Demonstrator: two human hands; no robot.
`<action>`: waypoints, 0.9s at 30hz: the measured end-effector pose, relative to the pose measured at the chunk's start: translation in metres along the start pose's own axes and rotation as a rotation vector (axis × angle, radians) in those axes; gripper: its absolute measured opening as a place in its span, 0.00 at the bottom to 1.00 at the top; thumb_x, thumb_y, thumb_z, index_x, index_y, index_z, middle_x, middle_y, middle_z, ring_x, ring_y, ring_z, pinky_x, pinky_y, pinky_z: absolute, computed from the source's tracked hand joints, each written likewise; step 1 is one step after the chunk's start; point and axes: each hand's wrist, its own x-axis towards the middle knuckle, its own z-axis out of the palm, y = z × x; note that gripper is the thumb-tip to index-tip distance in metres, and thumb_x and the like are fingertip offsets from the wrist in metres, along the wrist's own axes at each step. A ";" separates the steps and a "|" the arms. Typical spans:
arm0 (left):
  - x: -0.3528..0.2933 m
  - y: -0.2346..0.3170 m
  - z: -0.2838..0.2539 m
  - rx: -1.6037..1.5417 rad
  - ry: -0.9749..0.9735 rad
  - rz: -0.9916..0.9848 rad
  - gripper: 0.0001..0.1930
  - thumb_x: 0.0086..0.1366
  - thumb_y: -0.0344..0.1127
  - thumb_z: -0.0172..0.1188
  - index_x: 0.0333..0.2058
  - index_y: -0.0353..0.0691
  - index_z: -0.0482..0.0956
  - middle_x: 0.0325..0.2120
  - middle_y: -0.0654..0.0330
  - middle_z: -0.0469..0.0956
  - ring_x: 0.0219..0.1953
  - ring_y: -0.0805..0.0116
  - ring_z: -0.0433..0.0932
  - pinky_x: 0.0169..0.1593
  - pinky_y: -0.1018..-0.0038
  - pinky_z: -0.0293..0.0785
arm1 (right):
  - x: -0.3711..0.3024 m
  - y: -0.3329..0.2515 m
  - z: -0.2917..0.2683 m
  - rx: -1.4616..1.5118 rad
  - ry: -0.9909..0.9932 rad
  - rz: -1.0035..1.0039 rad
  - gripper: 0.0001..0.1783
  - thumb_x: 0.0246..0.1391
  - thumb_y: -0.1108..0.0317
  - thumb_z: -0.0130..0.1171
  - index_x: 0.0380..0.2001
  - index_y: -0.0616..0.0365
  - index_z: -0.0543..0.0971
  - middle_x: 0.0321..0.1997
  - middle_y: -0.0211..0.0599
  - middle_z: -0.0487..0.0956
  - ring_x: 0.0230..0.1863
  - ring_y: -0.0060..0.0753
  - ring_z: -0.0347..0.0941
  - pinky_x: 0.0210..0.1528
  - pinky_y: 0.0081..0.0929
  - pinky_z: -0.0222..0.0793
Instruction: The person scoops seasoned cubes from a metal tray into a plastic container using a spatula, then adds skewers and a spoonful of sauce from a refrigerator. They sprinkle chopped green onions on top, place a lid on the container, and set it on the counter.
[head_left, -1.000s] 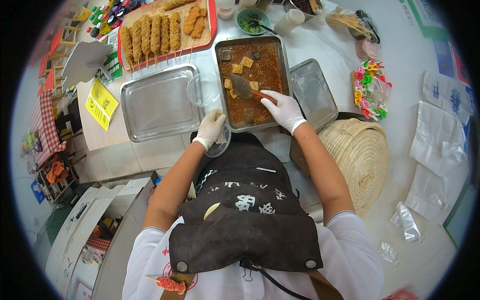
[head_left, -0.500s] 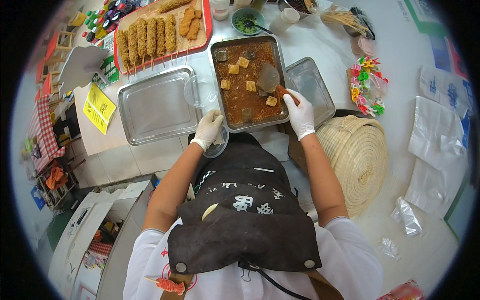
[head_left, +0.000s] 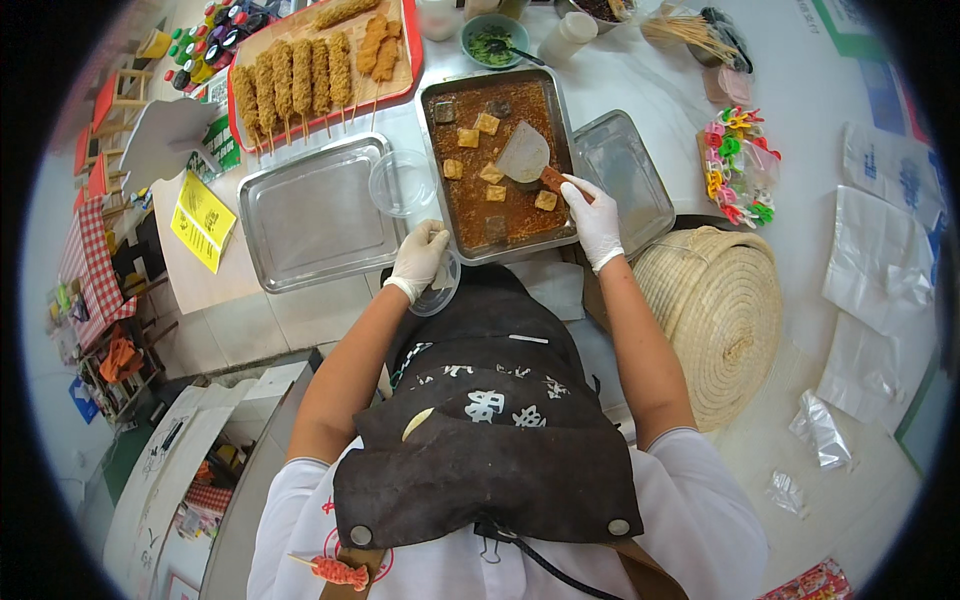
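Observation:
My gloved right hand [head_left: 596,222] is closed round the brown wooden handle of a spatula [head_left: 524,155]. Its broad metal blade is over the reddish-brown sauce of a deep metal tray [head_left: 455,240]. Several golden tofu cubes [head_left: 467,137] and some dark square pieces [head_left: 498,107] sit in that sauce. At the tray's near left corner, my gloved left hand [head_left: 418,260] pinches the rim of a clear plastic bowl [head_left: 440,292], partly hidden by the hand. Another clear round piece of plastic [head_left: 402,183], a bowl or lid, rests between the two trays.
Left lies a shallow metal tray [head_left: 315,215]; behind it a red-rimmed tray [head_left: 418,60] bears breaded skewers. A teal bowl [head_left: 468,45] of chopped greens and a white jar [head_left: 570,40] stand at the back. Right are another metal tray [head_left: 640,190], a woven straw lid [head_left: 725,330] and colourful clips [head_left: 735,165].
The spatula blade has shifted left and now shows its flat face. A couple of tofu cubes beside it have moved. My left hand stays nearly still with the bowl.

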 end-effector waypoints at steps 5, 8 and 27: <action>0.002 -0.004 0.001 0.020 0.015 0.016 0.12 0.79 0.40 0.60 0.49 0.37 0.81 0.30 0.62 0.83 0.29 0.73 0.79 0.36 0.69 0.77 | -0.010 -0.017 -0.003 -0.103 -0.104 -0.017 0.23 0.69 0.58 0.69 0.57 0.66 0.86 0.50 0.39 0.91 0.50 0.27 0.85 0.56 0.28 0.78; 0.003 -0.005 0.000 0.018 0.005 -0.018 0.12 0.79 0.40 0.60 0.50 0.37 0.81 0.30 0.62 0.83 0.29 0.72 0.79 0.37 0.69 0.77 | -0.021 -0.026 -0.005 -0.246 -0.145 -0.082 0.23 0.69 0.56 0.68 0.57 0.62 0.87 0.50 0.45 0.91 0.51 0.35 0.87 0.56 0.31 0.79; -0.001 0.002 0.000 -0.025 -0.012 -0.018 0.12 0.78 0.39 0.60 0.50 0.35 0.81 0.33 0.63 0.82 0.35 0.75 0.78 0.43 0.73 0.76 | -0.045 -0.043 0.025 -0.478 -0.017 -0.333 0.22 0.70 0.51 0.63 0.60 0.50 0.86 0.49 0.49 0.89 0.49 0.53 0.87 0.52 0.42 0.82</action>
